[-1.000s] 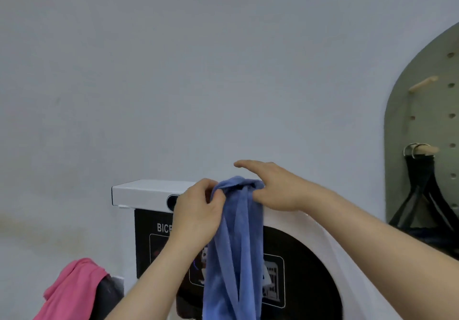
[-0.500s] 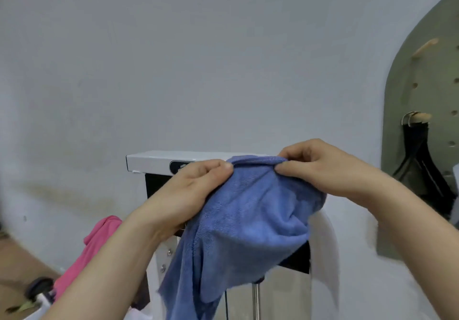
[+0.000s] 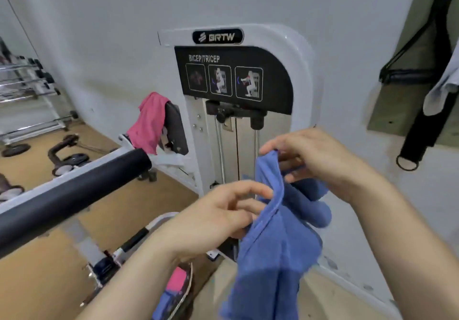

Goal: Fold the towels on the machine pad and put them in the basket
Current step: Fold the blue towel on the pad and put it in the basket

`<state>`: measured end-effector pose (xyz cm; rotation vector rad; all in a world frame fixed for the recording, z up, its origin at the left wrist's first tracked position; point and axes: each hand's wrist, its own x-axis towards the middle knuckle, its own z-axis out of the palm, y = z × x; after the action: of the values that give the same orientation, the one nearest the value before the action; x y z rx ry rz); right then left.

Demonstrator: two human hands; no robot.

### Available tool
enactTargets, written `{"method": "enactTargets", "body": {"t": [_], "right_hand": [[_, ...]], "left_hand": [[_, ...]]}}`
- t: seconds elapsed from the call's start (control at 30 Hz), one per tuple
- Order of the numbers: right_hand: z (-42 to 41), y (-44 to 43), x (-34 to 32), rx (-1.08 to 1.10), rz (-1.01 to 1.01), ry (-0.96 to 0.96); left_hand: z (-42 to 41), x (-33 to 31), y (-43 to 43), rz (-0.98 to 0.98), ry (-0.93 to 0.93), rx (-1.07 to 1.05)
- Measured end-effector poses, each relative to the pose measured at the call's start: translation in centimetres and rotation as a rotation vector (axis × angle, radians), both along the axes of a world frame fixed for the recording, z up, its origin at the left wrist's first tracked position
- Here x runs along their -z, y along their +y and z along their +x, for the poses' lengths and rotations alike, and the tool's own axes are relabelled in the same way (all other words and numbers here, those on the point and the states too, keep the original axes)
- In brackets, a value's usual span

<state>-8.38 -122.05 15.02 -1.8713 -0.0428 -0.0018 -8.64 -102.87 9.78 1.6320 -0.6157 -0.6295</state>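
Note:
A blue towel hangs in front of me, bunched and partly doubled over. My left hand pinches its left edge near the top. My right hand grips the upper corner a little higher and to the right. A pink towel is draped over the black machine pad at the middle left. Below my left forearm a basket holds pink and blue cloth; most of it is hidden by my arm.
A white BICEP/TRICEP weight machine stands against the wall straight ahead. A black padded roller bar crosses the left side. Barbells on a rack and floor weights lie at far left. Black straps hang on a pegboard at right.
The view has tilted down, showing the machine, floor and basket. Both hands have dropped lower with the blue towel, and the right hand now holds it higher than the left.

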Motion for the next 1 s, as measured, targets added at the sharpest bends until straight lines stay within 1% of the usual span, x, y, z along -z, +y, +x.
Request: {"method": "enactTargets", "body": {"t": [0.03, 0.07, 0.13, 0.17, 0.2, 0.23, 0.3, 0.37, 0.4, 0.47, 0.53, 0.6, 0.63, 0.7, 0.77, 0.87, 0.93, 1.0], "right_hand": [[-1.1, 1.0, 0.6, -0.068, -0.017, -0.009], [-2.2, 2.0, 1.2, -0.132, -0.05, -0.034], [-4.1, 4.3, 2.1, -0.267, -0.055, -0.067], [-5.0, 5.7, 2.4, -0.342, -0.014, -0.053], [-5.8, 7.1, 2.6, -0.427, 0.038, -0.025], [-6.6, 8.7, 2.7, -0.52, 0.084, 0.004], [-8.0, 12.1, 2.6, -0.694, 0.158, 0.063], [-9.2, 15.9, 2.8, -0.795, 0.197, 0.098], [-9.8, 18.0, 3.1, -0.801, 0.197, 0.11], [-11.2, 22.6, 4.3, -0.764, 0.124, 0.093], [-13.1, 27.8, 6.2, -0.724, -0.017, 0.015], [-15.4, 33.6, 8.4, -0.714, -0.143, -0.035], [-16.6, 36.7, 9.6, -0.734, -0.168, -0.021], [-18.7, 42.7, 11.9, -0.801, -0.137, 0.074], [-20.7, 48.0, 13.4, -0.859, -0.047, 0.162], [-23.3, 55.0, 14.2, -0.958, 0.044, 0.203], [-24.3, 58.7, 14.5, -1.052, -0.03, 0.192], [-24.7, 62.7, 15.3, -1.078, -0.238, 0.058]], "left_hand": [[-1.5, 1.0, 0.9, 0.023, -0.035, -0.063], [-2.7, 1.9, 1.9, 0.035, -0.105, -0.189], [-4.7, 2.7, 4.5, 0.005, -0.343, -0.505], [-5.7, 2.8, 5.8, -0.008, -0.449, -0.591], [-6.7, 2.8, 7.2, 0.006, -0.505, -0.599], [-7.8, 2.8, 8.8, 0.028, -0.519, -0.545], [-10.3, 3.0, 12.1, 0.08, -0.41, -0.434], [-13.0, 3.1, 15.9, 0.068, -0.322, -0.42], [-14.3, 3.2, 18.0, 0.053, -0.303, -0.444], [-17.3, 4.1, 22.8, 0.025, -0.259, -0.503], [-20.8, 5.2, 28.2, 0.013, -0.207, -0.526], [-24.5, 6.7, 33.7, 0.038, -0.137, -0.544], [-26.3, 7.6, 36.5, 0.059, -0.11, -0.567], [-29.9, 8.8, 41.7, 0.095, -0.084, -0.66], [-32.9, 9.2, 46.2, 0.119, -0.087, -0.815], [-36.4, 8.7, 52.5, 0.173, -0.11, -1.018], [-37.8, 8.3, 56.0, 0.248, -0.109, -1.079], [-38.9, 8.3, 59.5, 0.287, -0.072, -1.102]]}}
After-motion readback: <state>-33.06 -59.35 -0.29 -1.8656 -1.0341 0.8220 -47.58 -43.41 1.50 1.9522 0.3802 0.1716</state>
